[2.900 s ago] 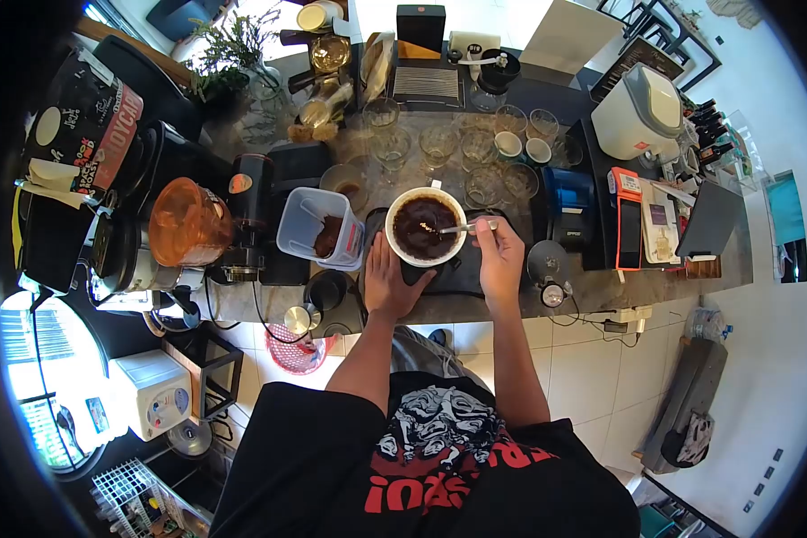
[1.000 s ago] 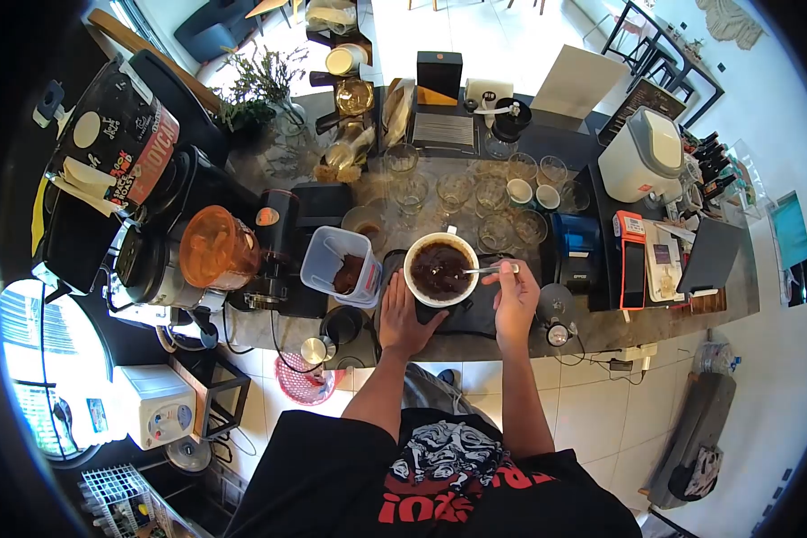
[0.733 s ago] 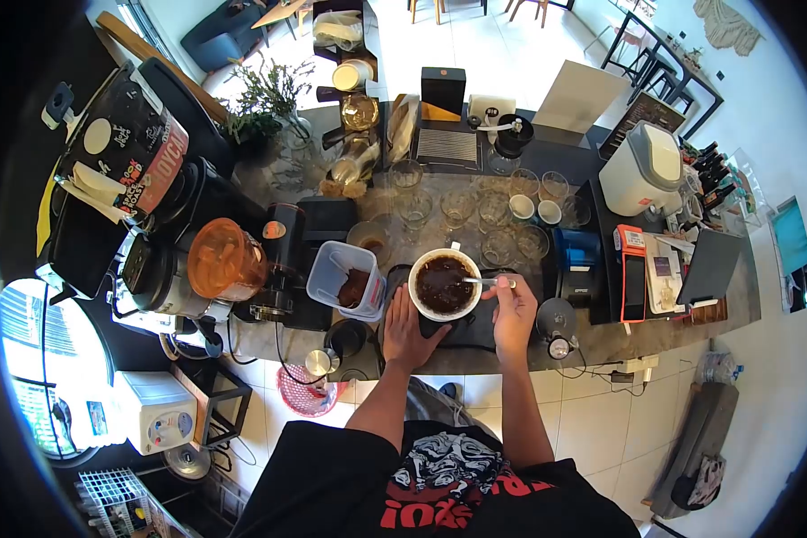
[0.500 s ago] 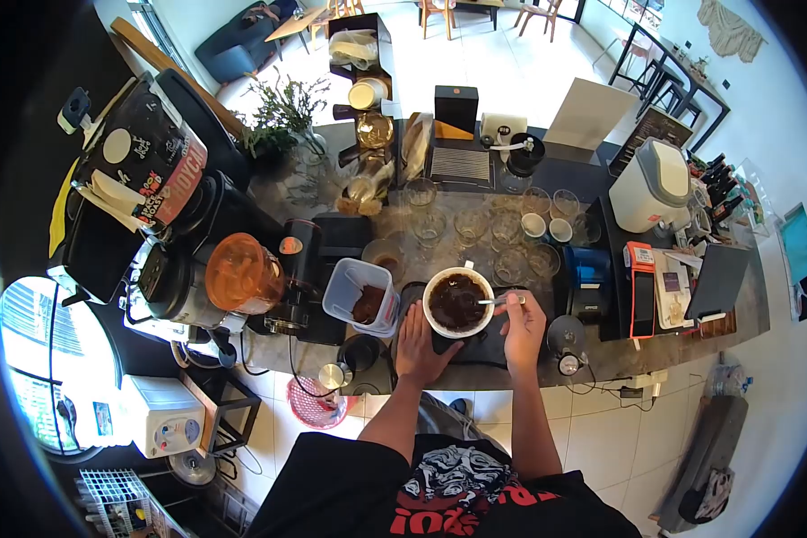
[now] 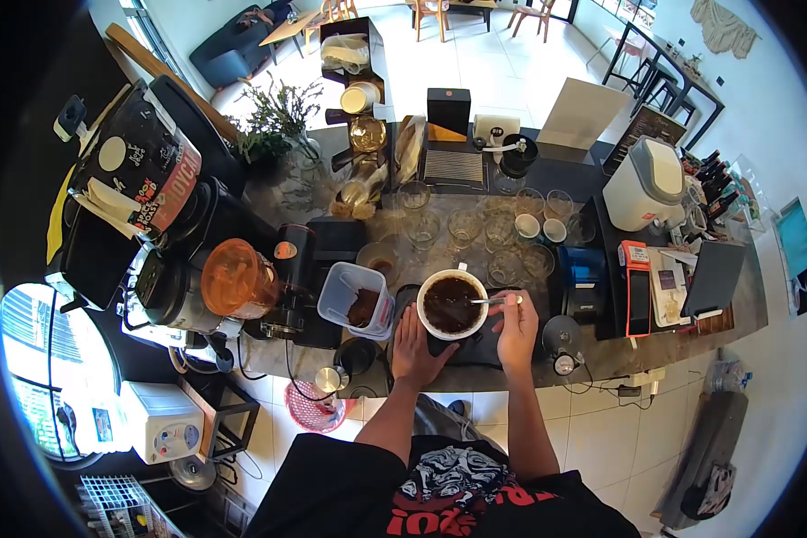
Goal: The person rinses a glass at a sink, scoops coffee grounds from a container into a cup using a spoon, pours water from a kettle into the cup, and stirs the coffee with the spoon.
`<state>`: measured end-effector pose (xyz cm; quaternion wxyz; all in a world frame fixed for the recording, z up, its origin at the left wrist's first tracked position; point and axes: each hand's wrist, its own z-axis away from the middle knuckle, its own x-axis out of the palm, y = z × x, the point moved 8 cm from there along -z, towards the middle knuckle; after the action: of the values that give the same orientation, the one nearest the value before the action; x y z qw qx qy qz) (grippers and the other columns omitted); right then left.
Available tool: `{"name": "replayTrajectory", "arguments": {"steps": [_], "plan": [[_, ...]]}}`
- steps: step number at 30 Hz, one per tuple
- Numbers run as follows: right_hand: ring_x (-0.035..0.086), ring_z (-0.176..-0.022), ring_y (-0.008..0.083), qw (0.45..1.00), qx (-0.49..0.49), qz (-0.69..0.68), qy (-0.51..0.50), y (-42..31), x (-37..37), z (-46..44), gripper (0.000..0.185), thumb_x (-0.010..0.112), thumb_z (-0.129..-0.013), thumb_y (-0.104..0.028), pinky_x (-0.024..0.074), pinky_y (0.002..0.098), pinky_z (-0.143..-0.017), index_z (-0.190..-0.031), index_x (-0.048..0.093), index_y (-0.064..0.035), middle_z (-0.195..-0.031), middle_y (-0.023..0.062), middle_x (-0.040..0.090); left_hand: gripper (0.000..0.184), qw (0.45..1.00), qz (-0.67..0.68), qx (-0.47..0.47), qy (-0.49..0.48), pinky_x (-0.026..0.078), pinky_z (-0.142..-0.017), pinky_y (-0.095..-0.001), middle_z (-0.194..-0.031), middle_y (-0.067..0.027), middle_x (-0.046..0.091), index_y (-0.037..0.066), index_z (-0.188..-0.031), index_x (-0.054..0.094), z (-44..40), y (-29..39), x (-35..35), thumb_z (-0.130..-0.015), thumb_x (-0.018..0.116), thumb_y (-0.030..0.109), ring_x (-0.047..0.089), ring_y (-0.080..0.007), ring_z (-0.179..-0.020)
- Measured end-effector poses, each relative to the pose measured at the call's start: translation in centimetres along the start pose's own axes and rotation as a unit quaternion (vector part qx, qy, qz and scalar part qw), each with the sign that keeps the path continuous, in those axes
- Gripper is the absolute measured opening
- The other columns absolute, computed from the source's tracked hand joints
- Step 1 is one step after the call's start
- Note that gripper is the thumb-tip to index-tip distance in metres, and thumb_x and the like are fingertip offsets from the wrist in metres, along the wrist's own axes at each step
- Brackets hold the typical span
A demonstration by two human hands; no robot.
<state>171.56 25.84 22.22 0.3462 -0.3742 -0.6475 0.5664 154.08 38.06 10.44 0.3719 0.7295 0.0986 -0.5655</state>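
A white cup (image 5: 422, 320) of dark coffee (image 5: 450, 303) stands on a black mat (image 5: 475, 350) at the counter's front, its handle pointing away from me. My left hand (image 5: 412, 348) rests flat along the cup's left side, fingers stretched out and thumb near its base. Pinched in the fingers of my right hand (image 5: 516, 330) is a metal spoon (image 5: 484, 301), whose lower end dips into the coffee and is hidden. Left of the cup, a clear plastic container (image 5: 338, 291) holds brown coffee grounds (image 5: 364, 307).
Several clear glasses (image 5: 464, 228) and two small white cups (image 5: 554, 231) stand behind the cup. Coffee grinders, one with an orange hopper (image 5: 239, 278), line the left. A blue-black device (image 5: 583, 280) and a red card terminal (image 5: 637, 291) are on the right.
The whole view has shifted slightly. My right hand still holds the spoon in the coffee, and the surface pattern of the coffee has changed. My left hand stays against the cup.
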Motion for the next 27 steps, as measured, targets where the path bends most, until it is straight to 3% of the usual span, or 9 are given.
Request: {"name": "replayTrajectory", "arguments": {"steps": [3, 9, 18, 27], "plan": [[0.06, -0.071, 0.0044, 0.999, 0.029, 0.008, -0.033, 1.0, 0.0, 0.0, 0.033, 0.051, -0.116, -0.03, 0.0419, 0.0203, -0.054, -0.107, 0.069, -0.0031, -0.094, 0.0031, 0.07, 0.118, 1.0, 0.007, -0.002, 0.003, 0.022, -0.134, -0.0458, -0.177, -0.0214, 0.026, -0.003, -0.169, 0.022, 0.0, 0.1, -0.2, -0.089, 0.079, 0.064, 0.022, -0.0337, -0.166], [0.047, -0.06, -0.0013, 1.0, -0.012, 0.004, -0.016, 0.6, 0.1, -0.1, 0.03, 0.053, -0.116, -0.029, 0.0314, 0.0184, -0.048, -0.108, 0.069, -0.0042, -0.085, 0.0006, 0.068, 0.118, 1.0, -0.001, -0.003, 0.001, 0.022, -0.134, -0.0459, -0.176, -0.0217, 0.026, -0.003, -0.169, 0.022, 0.0, 0.2, -0.3, -0.089, 0.078, 0.064, 0.023, -0.0343, -0.165], [0.05, -0.061, 0.0004, 0.999, -0.047, -0.019, -0.016, 0.0, 0.2, -0.3, 0.027, 0.052, -0.115, -0.024, 0.0363, 0.0191, -0.051, -0.11, 0.07, -0.0049, -0.09, 0.0009, 0.069, 0.118, 1.0, -0.01, -0.006, -0.011, 0.022, -0.134, -0.0456, -0.176, -0.0226, 0.027, -0.003, -0.169, 0.022, 0.0, -0.1, 0.4, -0.09, 0.077, 0.066, 0.023, -0.0339, -0.165], [0.045, -0.058, -0.0009, 0.999, -0.04, -0.005, -0.003, -0.2, 0.2, 0.0, 0.027, 0.051, -0.115, -0.022, 0.0333, 0.0188, -0.05, -0.111, 0.07, -0.0042, -0.092, 0.0026, 0.069, 0.119, 0.999, -0.014, -0.019, -0.025, 0.02, -0.134, -0.0444, -0.176, -0.0213, 0.026, -0.003, -0.169, 0.021, -0.1, 0.2, -0.1, -0.09, 0.076, 0.066, 0.022, -0.0321, -0.166]]}}
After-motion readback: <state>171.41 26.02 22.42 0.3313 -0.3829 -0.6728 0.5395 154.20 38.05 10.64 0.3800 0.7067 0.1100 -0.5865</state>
